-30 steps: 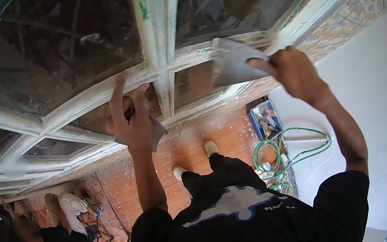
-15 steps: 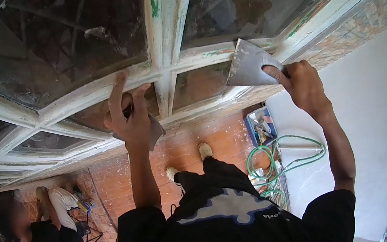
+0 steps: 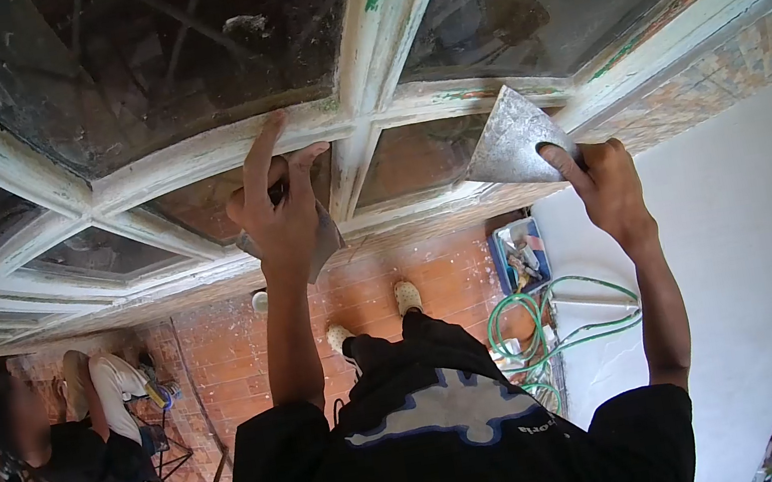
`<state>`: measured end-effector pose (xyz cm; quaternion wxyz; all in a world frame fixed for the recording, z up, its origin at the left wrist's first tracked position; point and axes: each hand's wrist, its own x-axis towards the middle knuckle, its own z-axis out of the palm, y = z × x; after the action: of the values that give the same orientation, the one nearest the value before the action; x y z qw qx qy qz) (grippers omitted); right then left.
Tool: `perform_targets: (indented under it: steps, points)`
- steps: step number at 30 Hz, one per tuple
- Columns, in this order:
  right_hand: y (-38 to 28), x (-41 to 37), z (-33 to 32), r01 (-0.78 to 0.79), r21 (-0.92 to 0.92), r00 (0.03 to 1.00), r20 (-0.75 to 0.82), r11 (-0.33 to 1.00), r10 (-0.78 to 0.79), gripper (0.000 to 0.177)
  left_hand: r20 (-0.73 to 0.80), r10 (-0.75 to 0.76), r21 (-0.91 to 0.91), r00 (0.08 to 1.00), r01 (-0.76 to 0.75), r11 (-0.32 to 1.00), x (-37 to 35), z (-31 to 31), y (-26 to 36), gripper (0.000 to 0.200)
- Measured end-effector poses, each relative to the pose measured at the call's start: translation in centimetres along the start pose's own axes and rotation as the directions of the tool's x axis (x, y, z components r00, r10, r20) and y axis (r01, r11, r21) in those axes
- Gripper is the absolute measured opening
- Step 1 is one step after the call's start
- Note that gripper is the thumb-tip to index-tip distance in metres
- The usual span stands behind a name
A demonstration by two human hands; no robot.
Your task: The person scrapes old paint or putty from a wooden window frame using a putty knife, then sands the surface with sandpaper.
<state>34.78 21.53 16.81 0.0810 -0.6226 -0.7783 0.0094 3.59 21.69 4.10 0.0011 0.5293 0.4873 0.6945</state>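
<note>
Head view, from the far left: a seated person in a black top (image 3: 76, 453), on a folding chair (image 3: 166, 459), is well apart from the left hand (image 3: 279, 226), on its outer side and nearer the wearer's body. That hand curls around a flat metal blade (image 3: 326, 246), which juts out on both sides near the wrist; its index finger reaches to the white window frame (image 3: 192, 166). Between the two hands, down on the orange tiled floor (image 3: 363, 285), are the wearer's pale shoes (image 3: 406, 296). Next comes a broad triangular scraper (image 3: 514, 142), gripped by the right hand (image 3: 608, 191) with the thumb on its face; its upper corner overlaps the frame, though contact is hard to tell. Below that scraper are a blue tub (image 3: 520, 255) of items and a coiled green hose (image 3: 513, 330). A white wall (image 3: 714, 209) lies beyond the right hand.
</note>
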Motion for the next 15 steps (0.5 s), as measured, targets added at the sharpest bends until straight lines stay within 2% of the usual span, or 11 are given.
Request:
perform_targets:
  steps: [5, 7, 8, 11, 13, 14, 15]
  points:
    - [-1.7, 0.9, 0.2, 0.102, -0.077, 0.994, -0.033, 0.992, -0.104, 0.064, -0.016, 0.032, -0.041, 0.999, -0.032, 0.999, 0.0, 0.2, -0.2, 0.044]
    - [-2.7, 1.4, 0.4, 0.08, -0.139, 0.996, -0.027, 0.987, -0.084, 0.064, -0.006, 0.021, -0.043, 1.0, -0.022, 0.999, 0.0, 0.0, -0.3, 0.044]
    - [-3.2, 1.5, 0.3, 0.054, -0.06, 0.998, -0.02, 0.997, -0.055, 0.066, 0.001, 0.015, -0.034, 1.0, -0.015, 0.999, 0.0, -0.1, -0.2, 0.044]
    - [-2.7, 1.1, 0.3, 0.045, -0.116, 0.998, -0.031, 0.992, -0.049, 0.066, 0.029, -0.002, 0.001, 1.0, 0.002, 1.0, -0.3, -0.1, -0.2, 0.043]
    - [-2.5, 1.2, -1.3, 0.036, -0.153, 0.999, -0.002, 0.988, -0.036, 0.067, 0.064, -0.048, 0.038, 0.997, 0.046, 0.998, -0.4, -0.4, -0.2, 0.044]
    - [-2.9, 1.3, -1.5, -0.026, -0.106, 0.999, 0.043, 0.994, 0.031, 0.066, 0.088, -0.097, 0.059, 0.991, 0.092, 0.994, -0.5, -0.6, 0.1, 0.043]
    - [-3.0, 1.2, -1.3, -0.026, -0.104, 0.999, 0.033, 0.994, 0.03, 0.067, 0.086, -0.106, 0.052, 0.991, 0.102, 0.993, -0.5, -0.5, 0.2, 0.042]
